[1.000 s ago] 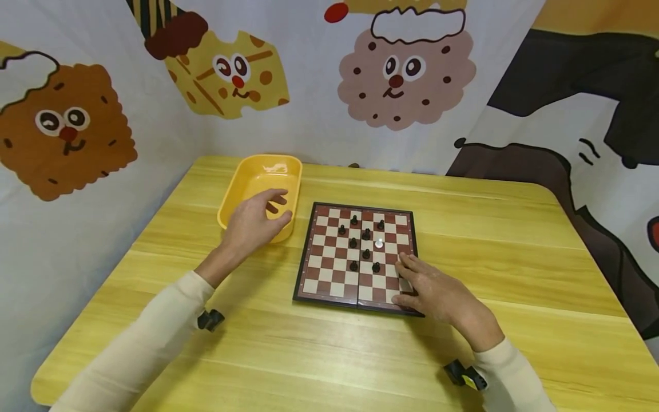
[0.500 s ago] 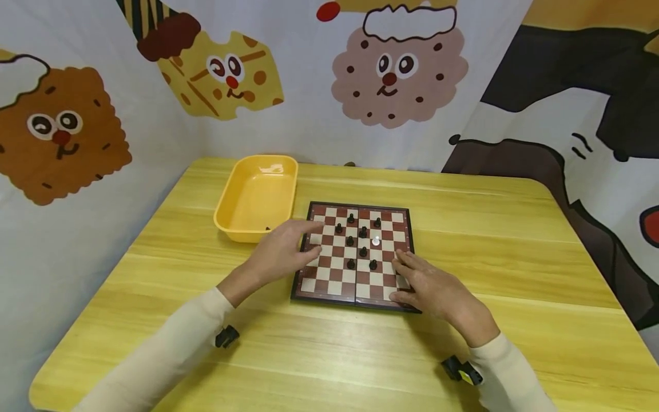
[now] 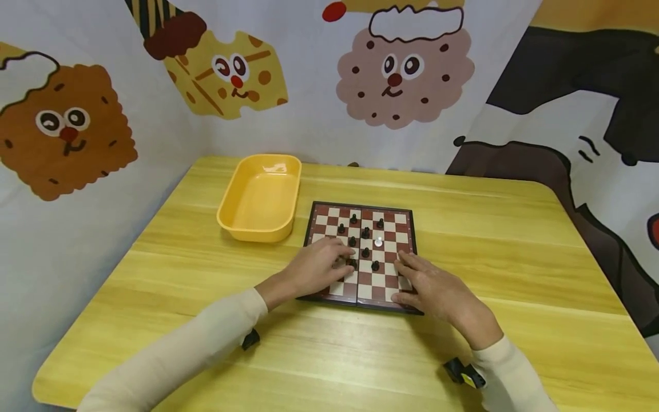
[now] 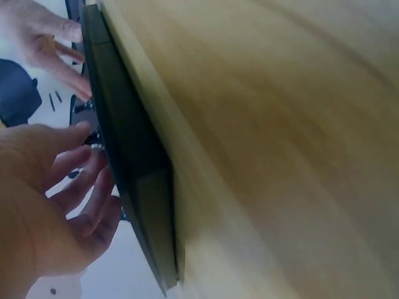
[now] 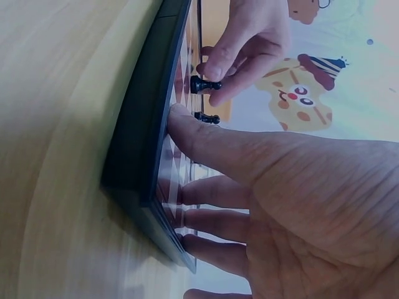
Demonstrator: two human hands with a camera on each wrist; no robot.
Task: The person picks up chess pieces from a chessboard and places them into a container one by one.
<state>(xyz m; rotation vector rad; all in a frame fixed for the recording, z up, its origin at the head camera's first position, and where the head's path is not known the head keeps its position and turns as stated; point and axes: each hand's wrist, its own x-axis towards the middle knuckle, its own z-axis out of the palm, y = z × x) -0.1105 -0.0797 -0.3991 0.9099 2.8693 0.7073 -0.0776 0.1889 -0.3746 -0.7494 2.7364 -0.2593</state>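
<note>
My left hand [image 3: 321, 262] reaches over the left half of a chessboard [image 3: 334, 290]. Its thumb and fingertips are spread around a black pawn [image 3: 352, 263] that stands on the board near the centre fold. The left wrist view shows that hand [image 4: 56, 199] low beside the board's edge. At the board's right side rests my right hand [image 3: 432, 286], its fingers stretched over the outer squares and its thumb close to the front corner. One white piece [image 3: 378, 242] stands among several black pieces. Another black pawn [image 3: 375, 266] stands just right of the left hand's fingertips.
A yellow plastic tray [image 3: 223, 220] sits on the wooden table [image 3: 489, 229] to the left and behind the board. Behind the table hangs a cloth [image 3: 309, 68] printed with cartoon food faces.
My left hand has moved right and nearer, from over the yellow tray to the black pawn on the board. The right hand stays at the board's right edge.
</note>
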